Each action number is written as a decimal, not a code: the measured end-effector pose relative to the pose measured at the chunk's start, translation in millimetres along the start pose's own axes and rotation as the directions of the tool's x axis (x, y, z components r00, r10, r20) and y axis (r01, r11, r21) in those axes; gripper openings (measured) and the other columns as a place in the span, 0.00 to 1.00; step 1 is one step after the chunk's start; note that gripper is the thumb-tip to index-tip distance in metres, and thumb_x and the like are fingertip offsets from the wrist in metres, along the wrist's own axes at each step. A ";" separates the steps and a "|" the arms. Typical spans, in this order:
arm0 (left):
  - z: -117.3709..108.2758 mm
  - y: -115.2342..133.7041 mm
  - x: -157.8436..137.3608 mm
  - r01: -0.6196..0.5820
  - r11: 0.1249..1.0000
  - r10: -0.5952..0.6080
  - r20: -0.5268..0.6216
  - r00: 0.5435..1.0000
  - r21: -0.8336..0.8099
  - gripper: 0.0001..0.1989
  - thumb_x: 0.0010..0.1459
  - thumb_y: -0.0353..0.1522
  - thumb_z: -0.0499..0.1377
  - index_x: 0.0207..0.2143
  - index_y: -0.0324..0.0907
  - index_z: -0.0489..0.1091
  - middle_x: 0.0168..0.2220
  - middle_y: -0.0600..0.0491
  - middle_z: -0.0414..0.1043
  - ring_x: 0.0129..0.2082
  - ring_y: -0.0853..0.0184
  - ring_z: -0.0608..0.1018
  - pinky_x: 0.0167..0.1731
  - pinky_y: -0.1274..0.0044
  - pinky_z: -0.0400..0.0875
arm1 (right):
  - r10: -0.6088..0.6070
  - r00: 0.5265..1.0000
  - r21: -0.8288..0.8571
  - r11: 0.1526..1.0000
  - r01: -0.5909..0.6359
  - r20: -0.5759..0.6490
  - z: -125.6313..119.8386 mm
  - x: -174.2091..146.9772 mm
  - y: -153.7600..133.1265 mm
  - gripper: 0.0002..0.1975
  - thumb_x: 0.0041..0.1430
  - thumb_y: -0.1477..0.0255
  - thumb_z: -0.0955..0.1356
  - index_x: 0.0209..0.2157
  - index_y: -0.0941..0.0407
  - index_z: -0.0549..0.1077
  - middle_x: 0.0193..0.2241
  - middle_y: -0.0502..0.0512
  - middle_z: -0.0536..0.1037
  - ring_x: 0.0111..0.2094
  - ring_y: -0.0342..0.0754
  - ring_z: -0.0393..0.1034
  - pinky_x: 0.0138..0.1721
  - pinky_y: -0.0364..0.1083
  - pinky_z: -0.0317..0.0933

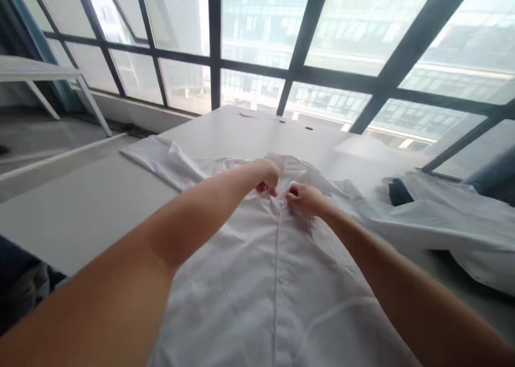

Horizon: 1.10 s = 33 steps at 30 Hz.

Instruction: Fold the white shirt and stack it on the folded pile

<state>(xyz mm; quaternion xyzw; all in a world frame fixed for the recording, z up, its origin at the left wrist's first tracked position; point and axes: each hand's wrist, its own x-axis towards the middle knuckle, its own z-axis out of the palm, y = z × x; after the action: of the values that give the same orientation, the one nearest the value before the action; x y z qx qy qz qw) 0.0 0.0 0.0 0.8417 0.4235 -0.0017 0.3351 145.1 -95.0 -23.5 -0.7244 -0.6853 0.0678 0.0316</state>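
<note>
White shirt [225, 281] lies front up on the counter [249, 136], at the centre of view; the left arm [140, 259] extends from the lower left corner, with the left hand [267, 175] bent down at the wrist, beside the upper end of the button placket [276, 281]; its fingers are curled at the fabric, and whether they grip it cannot be told; the right arm [382, 270] extends from the lower right corner, with the right hand [308, 198] just beside the left; its thumb and fingers are pinched together on the fabric beside the placket.

Dark cloth [24, 286] shows at the lower left edge; a white table [36, 69] stands beyond the counter at upper left, near a blue curtain [37, 39]; the counter is white, with two dark oval marks [309, 128] near its far edge; framed windows [257, 29] span the background; at right lies rumpled white cloth [442, 211], with a dark blue patch [399, 191] among its folds.

One sleeve [155, 155] spreads out to the left; the shirt's long axis runs from the near edge of the view toward the far side of the counter, along the line of the placket; the collar end [286, 166] points away from the person, toward the windows.
</note>
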 end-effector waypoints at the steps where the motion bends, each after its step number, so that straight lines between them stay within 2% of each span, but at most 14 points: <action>1: -2.2 4.3 -2.2 0.010 0.997 -0.012 0.022 1.000 0.081 0.11 0.44 0.33 0.70 0.18 0.37 0.73 0.15 0.49 0.69 0.27 0.58 0.78 0.31 0.73 0.74 | -0.017 1.000 0.013 1.000 0.017 -0.005 -0.7 -0.6 0.1 0.11 0.60 0.68 0.63 0.36 0.57 0.75 0.31 0.55 0.79 0.29 0.45 0.67 0.28 0.41 0.50; 3: -3.3 8.5 -8.5 0.006 0.976 -0.014 0.033 0.999 0.217 0.12 0.47 0.32 0.67 0.16 0.37 0.71 0.14 0.50 0.68 0.24 0.61 0.76 0.29 0.75 0.72 | -0.034 0.999 0.039 0.999 0.035 -0.034 -0.5 -2.5 0.1 0.10 0.59 0.69 0.63 0.35 0.56 0.76 0.30 0.54 0.79 0.28 0.45 0.67 0.28 0.41 0.50; 5: -1.1 7.5 -15.1 -0.027 0.968 0.027 0.003 1.000 0.250 0.15 0.50 0.30 0.62 0.13 0.39 0.68 0.13 0.51 0.66 0.20 0.65 0.73 0.27 0.77 0.69 | -0.017 0.996 0.068 0.997 0.023 -0.093 2.2 -5.1 -0.1 0.11 0.59 0.68 0.63 0.34 0.56 0.76 0.28 0.53 0.79 0.27 0.45 0.66 0.27 0.42 0.49; 9: 6.6 1.3 -18.0 -0.075 0.996 0.076 -0.021 0.997 0.055 0.18 0.53 0.29 0.56 0.12 0.40 0.64 0.12 0.54 0.63 0.16 0.70 0.68 0.23 0.78 0.64 | 0.070 0.976 0.172 0.984 -0.034 -0.208 10.3 -10.0 -0.4 0.11 0.57 0.68 0.64 0.33 0.55 0.77 0.27 0.52 0.78 0.27 0.45 0.66 0.27 0.42 0.47; 12: 14.2 0.6 -12.6 -0.151 0.988 0.156 -0.178 0.972 0.039 0.15 0.53 0.31 0.57 0.15 0.40 0.66 0.14 0.57 0.62 0.17 0.71 0.66 0.22 0.79 0.59 | 0.121 0.961 0.272 0.961 -0.051 -0.247 13.3 -11.2 -0.1 0.09 0.55 0.69 0.65 0.31 0.55 0.77 0.25 0.51 0.77 0.25 0.44 0.64 0.26 0.42 0.47; 15: 23.4 -0.6 -10.1 -0.195 0.979 0.201 -0.361 0.911 0.053 0.09 0.52 0.32 0.58 0.21 0.38 0.71 0.19 0.56 0.68 0.22 0.70 0.69 0.24 0.80 0.59 | 0.152 0.946 0.414 0.910 -0.021 -0.286 13.3 -7.1 0.5 0.07 0.53 0.71 0.66 0.24 0.57 0.74 0.21 0.50 0.74 0.23 0.42 0.64 0.25 0.41 0.48; 18: 29.7 -4.4 -12.6 -0.190 0.982 0.179 -0.408 0.895 0.014 0.09 0.53 0.32 0.58 0.24 0.38 0.73 0.23 0.54 0.73 0.25 0.69 0.72 0.26 0.80 0.61 | 0.189 0.955 0.642 0.767 0.003 -0.230 14.2 2.8 0.5 0.08 0.52 0.73 0.65 0.20 0.57 0.70 0.18 0.49 0.72 0.19 0.41 0.63 0.22 0.40 0.50; 21: 29.3 -5.7 -16.3 -0.164 0.986 0.159 -0.343 0.926 0.014 0.08 0.51 0.30 0.58 0.21 0.38 0.72 0.19 0.55 0.70 0.22 0.69 0.72 0.23 0.80 0.59 | 0.193 0.973 0.791 0.611 -0.019 -0.126 17.9 13.0 -1.5 0.09 0.50 0.74 0.64 0.18 0.56 0.68 0.16 0.49 0.72 0.15 0.41 0.64 0.19 0.39 0.52; 25: 22.3 -0.7 -17.1 -0.068 0.996 0.057 -0.162 0.985 -0.061 0.07 0.47 0.26 0.57 0.17 0.38 0.70 0.12 0.58 0.61 0.15 0.72 0.67 0.18 0.80 0.57 | 0.184 0.981 0.834 0.549 -0.055 -0.056 22.6 18.4 -3.7 0.09 0.49 0.76 0.64 0.17 0.56 0.68 0.15 0.49 0.71 0.15 0.41 0.65 0.16 0.38 0.52; 28: 17.8 1.4 -13.1 -0.024 0.987 0.014 -0.060 0.998 -0.162 0.06 0.44 0.25 0.58 0.16 0.38 0.69 0.11 0.59 0.59 0.14 0.73 0.65 0.16 0.81 0.56 | 0.130 0.990 0.840 0.543 -0.026 -0.053 22.1 18.6 -1.7 0.09 0.49 0.77 0.64 0.18 0.57 0.69 0.15 0.48 0.71 0.15 0.41 0.64 0.16 0.38 0.53; 33: 14.4 -3.8 -6.8 0.046 0.965 -0.034 0.050 0.998 -0.258 0.07 0.43 0.26 0.59 0.15 0.37 0.68 0.11 0.58 0.59 0.12 0.74 0.61 0.13 0.81 0.50 | 0.044 0.998 0.794 0.608 0.012 -0.049 21.2 17.3 3.6 0.08 0.49 0.77 0.64 0.20 0.57 0.72 0.15 0.48 0.72 0.15 0.40 0.63 0.16 0.38 0.51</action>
<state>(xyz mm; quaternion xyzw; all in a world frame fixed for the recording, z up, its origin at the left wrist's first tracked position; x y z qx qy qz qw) -3.0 -11.4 -11.4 0.7817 0.4291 0.0278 0.4518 146.5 -79.0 -45.9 -0.6436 -0.5765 0.3414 0.3700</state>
